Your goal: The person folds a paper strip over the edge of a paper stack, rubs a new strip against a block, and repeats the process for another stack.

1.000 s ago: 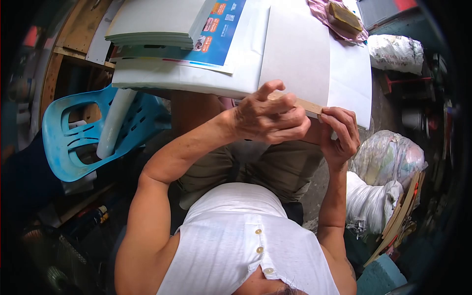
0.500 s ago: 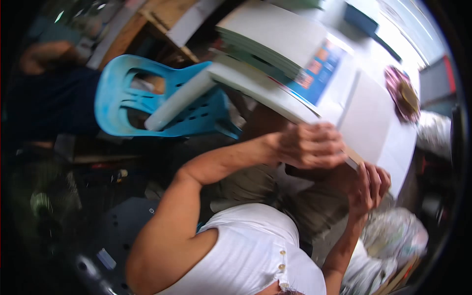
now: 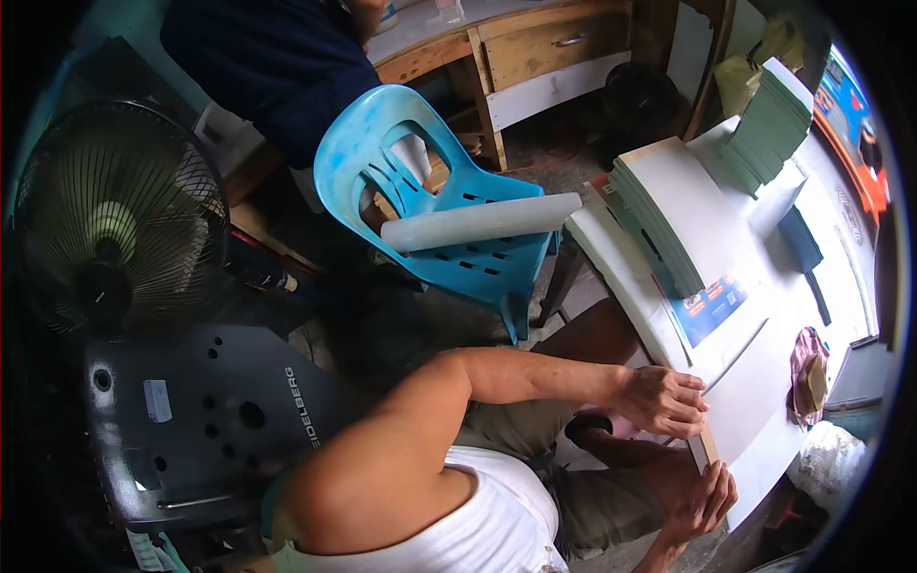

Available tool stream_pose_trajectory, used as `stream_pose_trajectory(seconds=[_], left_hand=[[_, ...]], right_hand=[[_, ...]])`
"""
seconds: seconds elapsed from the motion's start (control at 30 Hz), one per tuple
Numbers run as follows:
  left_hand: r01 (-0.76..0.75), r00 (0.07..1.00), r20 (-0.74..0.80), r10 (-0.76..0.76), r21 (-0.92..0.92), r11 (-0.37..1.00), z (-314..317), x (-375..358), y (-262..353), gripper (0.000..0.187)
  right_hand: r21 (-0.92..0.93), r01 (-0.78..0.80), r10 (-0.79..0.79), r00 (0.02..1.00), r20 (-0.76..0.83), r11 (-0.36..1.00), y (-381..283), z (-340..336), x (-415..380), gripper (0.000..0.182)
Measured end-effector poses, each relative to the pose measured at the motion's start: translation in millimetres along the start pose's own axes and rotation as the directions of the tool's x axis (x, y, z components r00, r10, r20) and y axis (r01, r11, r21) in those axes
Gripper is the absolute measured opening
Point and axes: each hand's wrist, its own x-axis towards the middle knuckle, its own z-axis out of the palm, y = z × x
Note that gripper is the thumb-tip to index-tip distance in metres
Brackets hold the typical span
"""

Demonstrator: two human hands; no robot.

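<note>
At the near edge of the white table (image 3: 611,253), my left hand (image 3: 664,401) is closed, knuckles up, over one end of a narrow tan strip (image 3: 706,447). The fingers of my right hand (image 3: 702,506) are bent over the strip's other end, nearer my body. Between the two hands the strip shows along the edge of a large pale sheet (image 3: 750,392), which lies flat on the table. My palms and the underside of the strip are hidden.
A thick paper stack (image 3: 683,205) rests on a blue printed sheet (image 3: 712,310). Farther back are another stack (image 3: 769,129) and a pink cloth (image 3: 807,368). A blue chair (image 3: 458,272) holds a white roll (image 3: 482,222). A fan (image 3: 119,220) and a person in dark clothing (image 3: 272,72) are at left.
The view has swung left, bringing the fan and the wooden desk into sight. Both hands stay at the strip along the table edge.
</note>
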Motion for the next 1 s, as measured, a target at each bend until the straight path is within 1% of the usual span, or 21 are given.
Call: stream_pose_trajectory(seconds=[0.1, 0.2, 0.4, 0.47, 0.57, 0.6, 0.67, 0.7, 0.73, 0.8, 0.87, 0.93, 1.0], left_hand=[[0.025, 1.0, -0.006, -0.025, -0.02, 0.999, -2.1, -1.0, 1.0, 0.02], [0.035, 0.999, -0.002, -0.035, -0.035, 0.999, -6.2, -2.3, 1.7, 0.02], [0.013, 0.998, 0.06, -0.011, -0.044, 0.999, -13.8, -4.9, -3.9, 0.022], [0.024, 0.996, 0.086, -0.021, -0.039, 0.999, -18.4, -3.0, -3.9, 0.023], [0.024, 0.999, 0.033, -0.026, 0.058, 0.998, -23.1, 21.5, 4.0, 0.024], [0.012, 1.0, -0.011, -0.012, 0.039, 0.999, -21.6, 32.0, 7.6, 0.024], [-0.045, 0.999, 0.018, 0.044, 0.072, 0.996, -1.3, 37.5, 12.2, 0.025], [-0.075, 0.997, 0.031, 0.073, 0.087, 0.993, 2.3, 43.8, 13.3, 0.025], [-0.088, 0.995, 0.055, 0.082, 0.117, 0.989, 4.1, 48.0, 12.8, 0.026], [-0.065, 0.995, 0.087, 0.056, 0.101, 0.993, 4.1, 54.8, 10.2, 0.025], [-0.043, 0.995, 0.097, 0.035, 0.079, 0.996, 2.0, 61.3, 7.0, 0.022], [-0.018, 0.997, 0.078, 0.014, 0.051, 0.999, -0.5, 67.5, 5.3, 0.02], [-0.013, 0.996, 0.092, 0.012, 0.011, 1.0, -3.8, 73.3, 1.1, 0.018]], right_hand=[[-0.002, -0.08, 0.08, 0.997, 0.002, 0.997, -2.4, -3.7, -1.0, 0.023], [0.088, -0.086, 0.087, 0.996, -0.015, 0.992, -3.5, -5.0, 3.4, 0.026], [0.125, 0.019, -0.014, 0.999, -0.043, 0.992, 2.8, 0.3, 8.0, 0.027], [0.061, 0.047, -0.043, 0.998, -0.055, 0.997, -2.0, -3.3, 14.5, 0.025], [0.0, 0.07, -0.07, 0.995, -0.07, 0.998, -13.4, -15.0, 40.0, 0.02], [-0.011, 0.077, -0.078, 0.994, -0.071, 0.997, -15.3, -16.8, 48.0, 0.018], [-0.064, 0.083, -0.089, 0.99, -0.108, 0.995, -16.8, -11.8, 59.4, 0.014], [-0.093, 0.085, -0.097, 0.987, -0.125, 0.992, -17.2, -10.0, 64.4, 0.016], [-0.104, 0.078, -0.091, 0.988, -0.124, 0.992, -18.4, -9.6, 69.2, 0.011], [-0.129, 0.059, -0.075, 0.99, -0.121, 0.99, -20.3, -10.3, 76.9, 0.006], [-0.129, 0.05, -0.062, 0.994, -0.089, 0.99, -18.2, -12.2, 81.8, 0.005], [-0.125, 0.044, -0.052, 0.997, -0.063, 0.991, -15.6, -13.8, 82.2, 0.007], [-0.115, 0.041, -0.046, 0.998, -0.045, 0.993, -11.9, -12.9, 81.3, 0.011]])
